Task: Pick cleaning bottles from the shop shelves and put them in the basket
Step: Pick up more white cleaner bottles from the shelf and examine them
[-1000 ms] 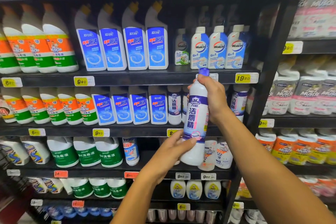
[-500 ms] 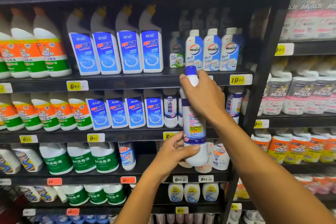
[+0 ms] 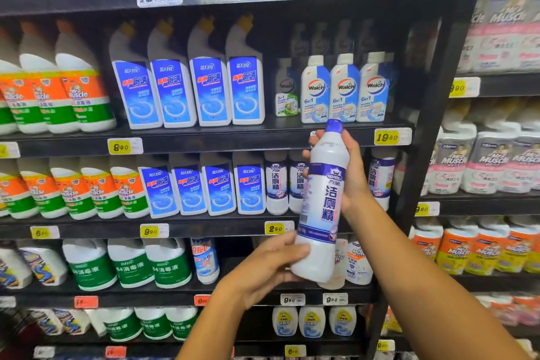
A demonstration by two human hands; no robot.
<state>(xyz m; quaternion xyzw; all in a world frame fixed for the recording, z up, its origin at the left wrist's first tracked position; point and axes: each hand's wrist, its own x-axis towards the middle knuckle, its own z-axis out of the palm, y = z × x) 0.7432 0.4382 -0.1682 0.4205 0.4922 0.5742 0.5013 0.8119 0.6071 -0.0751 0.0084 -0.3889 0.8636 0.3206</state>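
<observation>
Toilet-cleaner bottle (image 3: pixel 321 199), white with a purple cap and purple label, is held nearly upright in front of the shop shelves (image 3: pixel 204 140), off any shelf. The right hand (image 3: pixel 350 175) wraps its fingers around the neck and upper body, while the left hand (image 3: pixel 268 266) cups the base with its thumb across the front. Matching purple-label bottles (image 3: pixel 276 184) stand just behind on the shelf, blue-label bottles (image 3: pixel 187 190) beside them.

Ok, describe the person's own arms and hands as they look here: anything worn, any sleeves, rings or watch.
Both forearms are bare from where they enter at the bottom edge: no sleeves in view. The left hand and right hand wear no gloves, and no watch, bracelet or band shows on either wrist. No rings are visible on the fingers that can be seen; some are hidden.
</observation>
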